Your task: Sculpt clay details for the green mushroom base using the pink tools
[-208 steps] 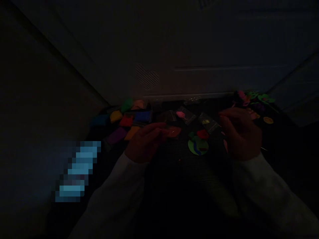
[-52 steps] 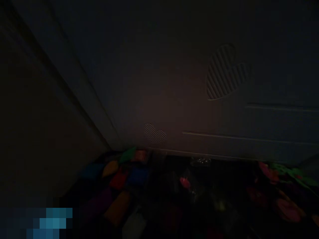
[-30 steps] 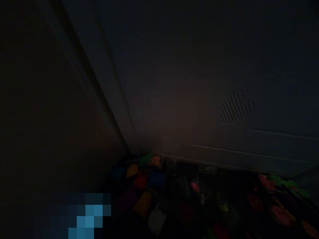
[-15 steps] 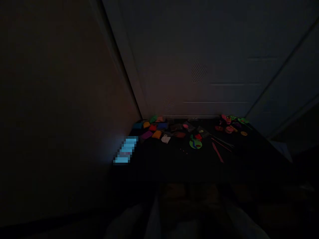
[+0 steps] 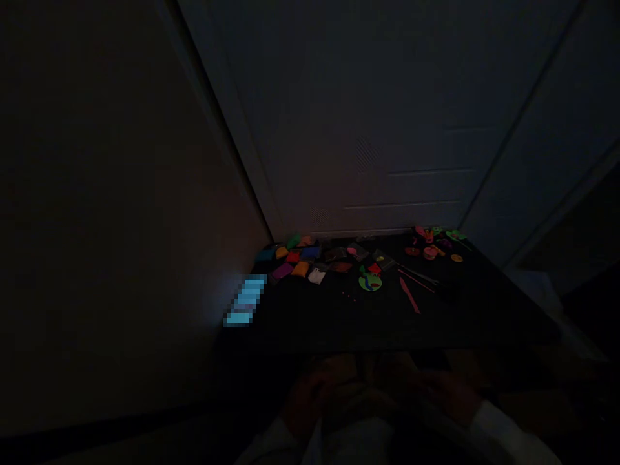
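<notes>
1. My L hand [image 5: 304,402] and R hand [image 5: 453,392] are low down by the lap [image 5: 358,395], past the near edge of the dark counter [image 5: 290,318]. V. dark there, so I can't tell how far open either grip is, or if it has hold of anything.
2. Nearest up top: pink tool [image 5: 410,296], lying on the counter. Prob light, stiff, a bit slick. I'd take it by the middle.
3. Left of it, apart: green disc [image 5: 371,282], colored bits on it. Looks like soft clay, so prob light + easy to squash. I'd hold the rim, no hard pinch.
4. Tiny dots [image 5: 354,299] sit left of the disc, a bit nearer me. Prob v. easy to lose; fingertips only.
5. Farther back L: bright packets [image 5: 301,268]. Prob squishy, maybe slippery; I'd grab a corner.
6. Back R: bright shapes [image 5: 430,253], bunched up. Prob fragile; I'd lift from under.
</notes>
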Demonstrator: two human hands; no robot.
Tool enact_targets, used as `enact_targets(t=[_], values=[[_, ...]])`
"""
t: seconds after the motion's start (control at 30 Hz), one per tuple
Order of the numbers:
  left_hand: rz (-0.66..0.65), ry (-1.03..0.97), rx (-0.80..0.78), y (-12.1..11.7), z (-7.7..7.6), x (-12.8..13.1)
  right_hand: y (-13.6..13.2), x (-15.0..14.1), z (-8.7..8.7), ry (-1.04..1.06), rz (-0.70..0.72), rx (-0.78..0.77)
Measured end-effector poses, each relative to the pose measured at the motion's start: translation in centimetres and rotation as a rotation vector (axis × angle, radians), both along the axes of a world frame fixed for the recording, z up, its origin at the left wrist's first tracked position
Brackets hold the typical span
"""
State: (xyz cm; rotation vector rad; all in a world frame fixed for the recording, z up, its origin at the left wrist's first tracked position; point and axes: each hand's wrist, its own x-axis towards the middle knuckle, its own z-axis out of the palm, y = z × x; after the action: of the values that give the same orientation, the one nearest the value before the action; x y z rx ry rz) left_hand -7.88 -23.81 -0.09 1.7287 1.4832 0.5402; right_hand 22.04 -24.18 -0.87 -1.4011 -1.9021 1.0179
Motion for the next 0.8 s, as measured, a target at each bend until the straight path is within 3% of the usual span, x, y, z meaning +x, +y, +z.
enact_targets(t=[0.1, 0.23, 0.33, 0.43, 0.6, 0.8], values=[[0.072, -0.031, 0.123, 1.9, 3.5, 2.4, 3.6, -1.6, 1.9, 0.013, 0.161, 0.006], [0.074, -0.031, 0.279, 8.1, 5.6, 4.5, 9.8, -5.1, 4.0, -0.055, 0.116, 0.205], [0.072, 0.041, 0.349, 13.2, 4.9, 4.4, 13.5, -7.3, 3.6, -0.130, 0.052, 0.371], [0.025, 0.091, 0.340, 16.5, 3.2, 3.5, 15.4, -8.0, 1.9, -0.188, -0.002, 0.495], [-0.036, 0.154, 0.240, 17.8, 0.7, 3.4, 15.8, -7.6, -0.1, -0.216, -0.028, 0.571], [-0.061, 0.261, 0.144, 18.3, 0.1, 3.2, 15.8, -7.3, -0.1, -0.193, -0.047, 0.552]])
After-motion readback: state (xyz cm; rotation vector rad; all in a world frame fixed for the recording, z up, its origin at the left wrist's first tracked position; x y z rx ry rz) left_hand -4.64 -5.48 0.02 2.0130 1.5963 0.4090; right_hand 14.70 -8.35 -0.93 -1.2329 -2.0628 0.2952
